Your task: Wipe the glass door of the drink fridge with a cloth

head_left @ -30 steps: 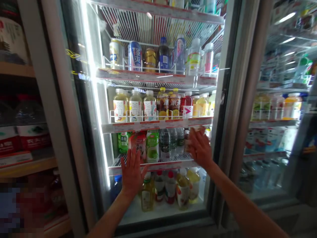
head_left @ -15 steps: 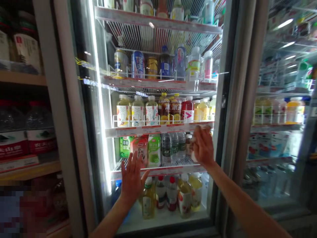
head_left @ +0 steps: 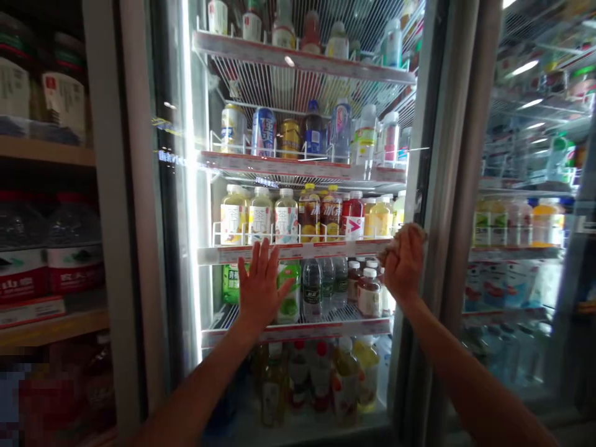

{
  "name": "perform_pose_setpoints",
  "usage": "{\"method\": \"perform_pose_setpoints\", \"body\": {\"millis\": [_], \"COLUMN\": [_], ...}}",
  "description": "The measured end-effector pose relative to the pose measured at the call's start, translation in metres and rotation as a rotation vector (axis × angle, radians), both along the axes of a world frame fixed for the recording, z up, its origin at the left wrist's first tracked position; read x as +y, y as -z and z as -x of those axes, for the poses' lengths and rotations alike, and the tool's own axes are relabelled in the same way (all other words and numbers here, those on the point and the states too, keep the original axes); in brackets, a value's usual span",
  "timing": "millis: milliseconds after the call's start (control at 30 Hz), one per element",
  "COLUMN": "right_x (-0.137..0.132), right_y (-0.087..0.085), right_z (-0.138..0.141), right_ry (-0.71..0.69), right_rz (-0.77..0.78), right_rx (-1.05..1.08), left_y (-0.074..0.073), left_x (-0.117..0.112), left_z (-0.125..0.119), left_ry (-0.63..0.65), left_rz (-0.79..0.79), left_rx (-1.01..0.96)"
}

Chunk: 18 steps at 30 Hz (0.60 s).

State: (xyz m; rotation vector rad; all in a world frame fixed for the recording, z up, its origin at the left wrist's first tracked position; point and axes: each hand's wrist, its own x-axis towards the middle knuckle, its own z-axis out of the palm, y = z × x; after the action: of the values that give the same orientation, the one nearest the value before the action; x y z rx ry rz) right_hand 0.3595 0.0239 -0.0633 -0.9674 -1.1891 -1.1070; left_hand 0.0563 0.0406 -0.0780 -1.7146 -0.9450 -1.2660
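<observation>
My right hand [head_left: 404, 268] is closed around a crumpled cloth [head_left: 388, 249], its edges poking out above and beside my fingers. It is at the right side of the cooler's glass door [head_left: 205, 205], close to the door frame and level with a shelf edge. My left hand [head_left: 261, 282] is open with fingers spread, up against the glass in front of the lower shelf. It hides part of the drinks behind it, and I cannot tell whether the palm presses on the pane.
Behind the glass, wire shelves [head_left: 307, 249] carry bottles and cans. A metal door frame [head_left: 459, 186] borders the right side, with another stocked cooler [head_left: 516, 248] beyond. At the left, wooden shelves [head_left: 56, 152] hold large bottles. Lights reflect in the glass.
My right hand has moved right toward the frame, and the cloth shows more clearly. My left hand is a little higher and farther right, still spread. The view has shifted slightly.
</observation>
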Motion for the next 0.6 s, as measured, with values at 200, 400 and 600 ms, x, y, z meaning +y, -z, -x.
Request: {"method": "perform_pose_setpoints", "body": {"millis": [200, 400, 600], "right_x": [-0.004, -0.002, 0.0], "right_y": [-0.005, -0.03, -0.039], "right_z": [0.02, -0.012, 0.018], "right_ry": [-0.08, 0.021, -0.108], "right_rz": [0.112, 0.001, 0.098], "right_rx": [-0.337, -0.063, -0.429], "left_y": [0.0, 0.0, -0.017], "left_x": [0.0, -0.003, -0.002], "left_z": [0.001, 0.001, -0.006], "left_ry": [0.008, 0.022, 0.041], "left_rz": [0.004, -0.008, -0.041], "left_rx": [-0.009, -0.014, -0.058]}}
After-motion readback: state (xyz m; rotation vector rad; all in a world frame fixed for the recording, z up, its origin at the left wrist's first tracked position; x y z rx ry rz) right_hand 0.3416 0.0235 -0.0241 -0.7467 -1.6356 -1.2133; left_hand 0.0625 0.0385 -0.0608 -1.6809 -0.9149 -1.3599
